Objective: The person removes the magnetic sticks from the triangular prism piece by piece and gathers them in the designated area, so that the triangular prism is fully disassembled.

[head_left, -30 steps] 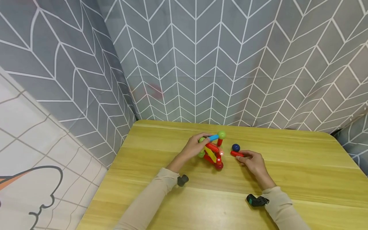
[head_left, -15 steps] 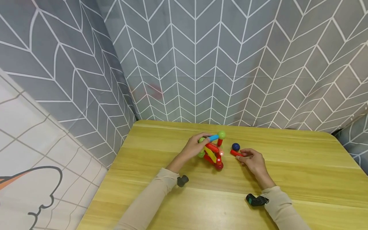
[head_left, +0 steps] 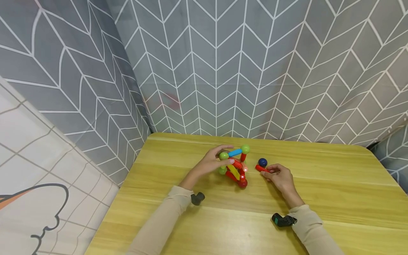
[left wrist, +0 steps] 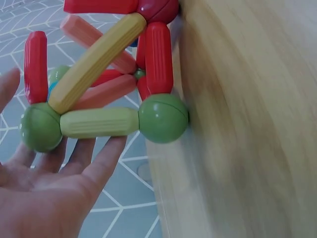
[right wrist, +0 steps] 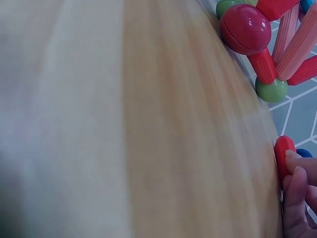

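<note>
A frame of magnetic building rods and balls stands on the table, with a yellow rod (head_left: pixel 233 172), a blue rod (head_left: pixel 235 152) and a dark red ball (head_left: pixel 243 183). My left hand (head_left: pixel 208 163) is spread around its left side. In the left wrist view, the fingers reach behind a light green rod (left wrist: pixel 99 123) between two green balls, and the thumb stands apart from the frame. To the right, my right hand (head_left: pixel 281 179) pinches a loose red rod (head_left: pixel 262 168) between thumb and fingers, low over the table. A dark blue ball (head_left: pixel 262 162) sits just behind that rod.
The wooden table (head_left: pixel 334 187) ends at the back against a grey curtain (head_left: pixel 229 71) with white zigzag lines. Black wrist devices (head_left: pixel 283 220) sit at both sleeves. A pale patterned cloth (head_left: pixel 47 170) hangs on the left.
The left hand's thumb and fingers have loosened from the blue rod and spread, baring the upper green ball. The frame stays nearly still. The right hand keeps the red rod, barely shifting.
</note>
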Demonstrator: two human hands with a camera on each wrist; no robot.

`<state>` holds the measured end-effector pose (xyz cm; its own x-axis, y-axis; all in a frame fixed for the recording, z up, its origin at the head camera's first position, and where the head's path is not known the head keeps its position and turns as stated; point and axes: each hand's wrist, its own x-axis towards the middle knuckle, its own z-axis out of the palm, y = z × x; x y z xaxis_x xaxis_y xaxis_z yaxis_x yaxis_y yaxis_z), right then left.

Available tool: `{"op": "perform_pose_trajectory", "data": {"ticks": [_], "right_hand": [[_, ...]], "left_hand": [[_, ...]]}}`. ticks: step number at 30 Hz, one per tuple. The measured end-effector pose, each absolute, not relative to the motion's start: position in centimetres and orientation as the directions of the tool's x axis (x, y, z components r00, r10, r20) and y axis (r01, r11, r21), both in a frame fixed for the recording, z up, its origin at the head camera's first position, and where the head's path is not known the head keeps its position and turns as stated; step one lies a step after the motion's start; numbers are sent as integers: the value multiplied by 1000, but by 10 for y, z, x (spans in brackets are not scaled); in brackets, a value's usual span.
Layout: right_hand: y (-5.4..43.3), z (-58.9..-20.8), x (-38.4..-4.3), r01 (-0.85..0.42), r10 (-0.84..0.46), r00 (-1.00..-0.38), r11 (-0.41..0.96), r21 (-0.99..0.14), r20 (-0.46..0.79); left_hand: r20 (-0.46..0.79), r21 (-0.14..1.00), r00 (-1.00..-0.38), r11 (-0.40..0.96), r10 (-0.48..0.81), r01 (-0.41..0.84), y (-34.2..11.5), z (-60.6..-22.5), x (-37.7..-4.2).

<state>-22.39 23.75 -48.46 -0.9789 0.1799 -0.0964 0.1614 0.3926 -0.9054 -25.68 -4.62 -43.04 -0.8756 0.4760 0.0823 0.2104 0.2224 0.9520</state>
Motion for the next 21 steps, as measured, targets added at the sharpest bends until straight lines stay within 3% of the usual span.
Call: {"op": "perform_pose_trajectory", "data": {"ticks": [8, 21], "right_hand": [[240, -483, -227, 157, 171, -981, 407, -900, -94], [233, -470, -220, 74, 206, -977, 557, -827, 51]], "left_hand": [[105, 938, -850, 233, 516, 258, -53, -434, -259], [132, 921, -858, 258, 496, 291, -54, -438, -257]]}}
